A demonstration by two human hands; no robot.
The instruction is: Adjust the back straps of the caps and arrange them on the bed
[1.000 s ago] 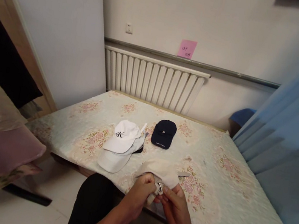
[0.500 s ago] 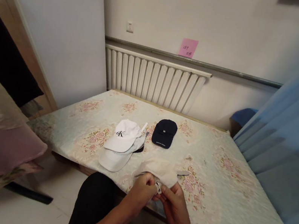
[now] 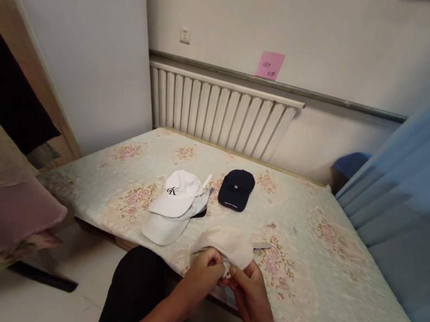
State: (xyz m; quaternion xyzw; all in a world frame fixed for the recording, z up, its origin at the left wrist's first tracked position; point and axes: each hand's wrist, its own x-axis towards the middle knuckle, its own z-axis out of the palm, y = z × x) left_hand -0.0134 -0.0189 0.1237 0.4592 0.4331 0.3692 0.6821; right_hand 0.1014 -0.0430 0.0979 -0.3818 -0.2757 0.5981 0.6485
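2 hands (image 3: 202, 272) (image 3: 251, 287) hold 1 beige cap (image 3: 228, 242); 1 navy cap (image 3: 236, 189) lies beyond.

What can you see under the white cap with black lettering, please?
Under the white cap lies a pale grey cap, its brim showing in front; a dark edge peeks out at the right. Whatever else lies there is covered.

A broad platform (image 3: 103, 236) is covered with a pale cloth (image 3: 322, 305), on which clusters of pink roses are printed. Left of its middle, a pile of caps (image 3: 185, 215) is laid; a white cap (image 3: 178, 207) marked CK is placed on top, with a pale cap (image 3: 164, 232) beneath. To the right, a dark cap (image 3: 236, 189) is set apart. Whether the beige cap (image 3: 226, 242) near the front edge is also borne there cannot be told.
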